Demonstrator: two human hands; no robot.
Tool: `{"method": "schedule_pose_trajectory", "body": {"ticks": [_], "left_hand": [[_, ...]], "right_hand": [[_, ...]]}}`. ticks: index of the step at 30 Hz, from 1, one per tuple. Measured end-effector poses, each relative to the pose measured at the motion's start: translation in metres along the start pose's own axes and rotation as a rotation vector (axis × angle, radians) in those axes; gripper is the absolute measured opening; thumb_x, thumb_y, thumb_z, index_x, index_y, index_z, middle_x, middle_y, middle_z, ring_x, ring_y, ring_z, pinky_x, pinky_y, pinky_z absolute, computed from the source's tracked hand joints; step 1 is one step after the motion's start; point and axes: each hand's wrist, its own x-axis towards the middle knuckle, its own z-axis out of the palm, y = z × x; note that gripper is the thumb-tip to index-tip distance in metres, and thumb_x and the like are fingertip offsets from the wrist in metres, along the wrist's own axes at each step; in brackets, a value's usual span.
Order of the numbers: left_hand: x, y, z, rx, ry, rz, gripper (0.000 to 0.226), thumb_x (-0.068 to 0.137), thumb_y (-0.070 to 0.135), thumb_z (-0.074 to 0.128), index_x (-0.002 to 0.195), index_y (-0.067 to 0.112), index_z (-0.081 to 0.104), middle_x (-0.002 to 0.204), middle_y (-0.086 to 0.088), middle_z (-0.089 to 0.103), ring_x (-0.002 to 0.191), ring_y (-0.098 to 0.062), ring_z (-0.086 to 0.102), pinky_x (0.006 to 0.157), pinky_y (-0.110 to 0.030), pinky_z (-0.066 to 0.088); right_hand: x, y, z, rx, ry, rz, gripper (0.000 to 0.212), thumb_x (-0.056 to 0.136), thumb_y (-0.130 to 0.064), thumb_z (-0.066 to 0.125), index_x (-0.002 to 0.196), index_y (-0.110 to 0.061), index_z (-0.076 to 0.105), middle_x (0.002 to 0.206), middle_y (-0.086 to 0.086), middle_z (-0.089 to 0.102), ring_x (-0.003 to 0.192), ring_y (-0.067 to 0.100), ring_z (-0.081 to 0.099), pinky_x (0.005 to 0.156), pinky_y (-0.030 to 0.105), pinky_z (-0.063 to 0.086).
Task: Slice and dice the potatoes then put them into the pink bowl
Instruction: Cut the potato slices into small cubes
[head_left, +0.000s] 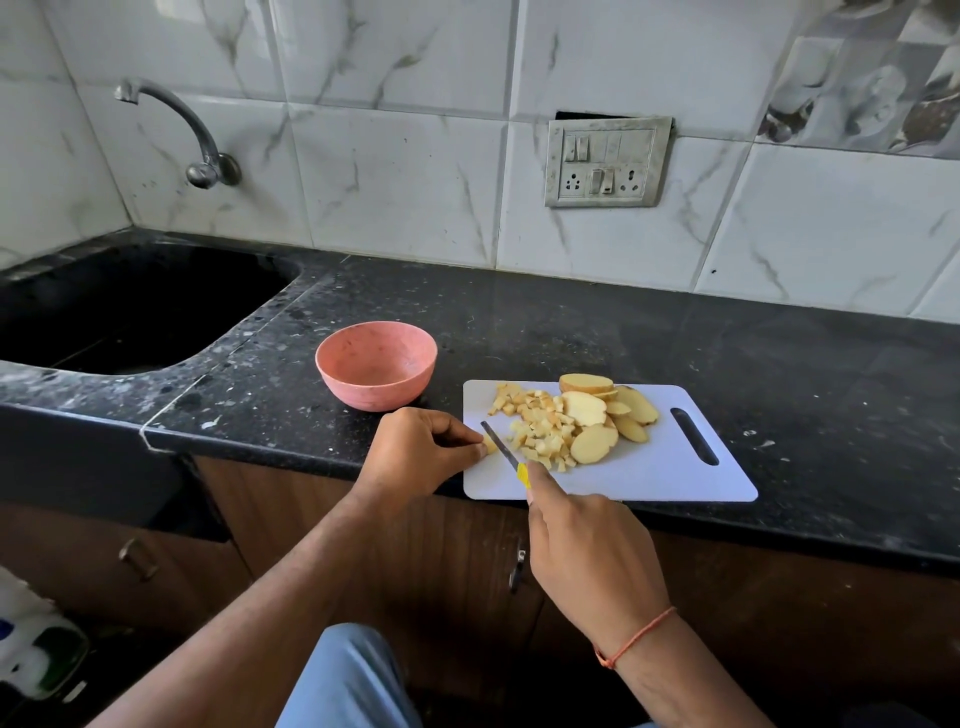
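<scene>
A white cutting board (649, 467) lies on the black counter. On it sit a pile of diced potato (540, 426) and several potato slices (597, 415) to the right of the dice. My right hand (587, 551) grips a yellow-handled knife (501, 449), its blade pointing up-left over the board's left side. My left hand (421, 452) pinches a small potato piece (490, 446) at the board's left edge, just beside the blade. The pink bowl (376, 364) stands on the counter left of the board, with nothing in it.
A dark sink (130, 306) is sunk into the black counter (779, 374) at the left, with a metal tap (197, 135) above it. A switch and socket plate (605, 161) is on the tiled wall. Wooden cabinet doors (363, 545) run below the counter.
</scene>
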Motion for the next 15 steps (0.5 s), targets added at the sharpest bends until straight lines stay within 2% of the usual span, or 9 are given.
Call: {"method": "schedule_pose_trajectory", "body": {"ticks": [4,7,9,11,15], "left_hand": [[0.000,0.001,0.000,-0.008,-0.010,0.012,0.011,0.083,0.027,0.092,0.093,0.027,0.087,0.089,0.022,0.079,0.084,0.002,0.074,0.079,-0.028,0.064],[0.000,0.001,-0.001,-0.005,-0.016,0.020,0.010,0.084,0.025,0.091,0.093,0.027,0.087,0.090,0.022,0.079,0.084,0.003,0.074,0.078,-0.025,0.063],[0.001,0.001,-0.001,0.008,-0.022,0.033,0.010,0.084,0.025,0.091,0.094,0.027,0.087,0.090,0.022,0.079,0.085,0.003,0.074,0.077,-0.023,0.063],[0.001,0.000,-0.001,0.020,-0.020,0.048,0.010,0.084,0.026,0.091,0.093,0.028,0.087,0.089,0.023,0.079,0.084,0.003,0.074,0.074,-0.022,0.062],[0.000,-0.002,0.001,0.020,0.015,0.053,0.011,0.083,0.026,0.092,0.092,0.027,0.087,0.087,0.023,0.079,0.082,0.003,0.074,0.073,-0.023,0.062]], "right_hand": [[0.007,-0.001,0.003,-0.037,-0.010,-0.009,0.051,0.105,-0.028,0.052,0.155,-0.022,0.046,0.061,-0.005,0.049,0.051,0.013,0.042,0.043,0.024,0.014],[0.017,-0.002,0.007,0.014,-0.038,-0.030,0.051,0.109,-0.028,0.040,0.160,-0.023,0.034,0.081,0.001,0.064,0.067,0.017,0.055,0.050,0.028,0.031],[0.024,-0.002,0.009,0.003,-0.065,-0.022,0.049,0.109,-0.028,0.039,0.158,-0.024,0.034,0.087,0.002,0.067,0.075,0.018,0.062,0.056,0.032,0.043],[0.028,-0.004,0.010,0.002,-0.080,-0.014,0.047,0.109,-0.028,0.040,0.155,-0.024,0.036,0.089,0.002,0.068,0.077,0.019,0.064,0.059,0.033,0.048],[0.027,-0.005,0.011,-0.020,-0.087,-0.012,0.045,0.109,-0.027,0.040,0.153,-0.023,0.036,0.086,0.003,0.064,0.069,0.020,0.053,0.055,0.031,0.035]]}}
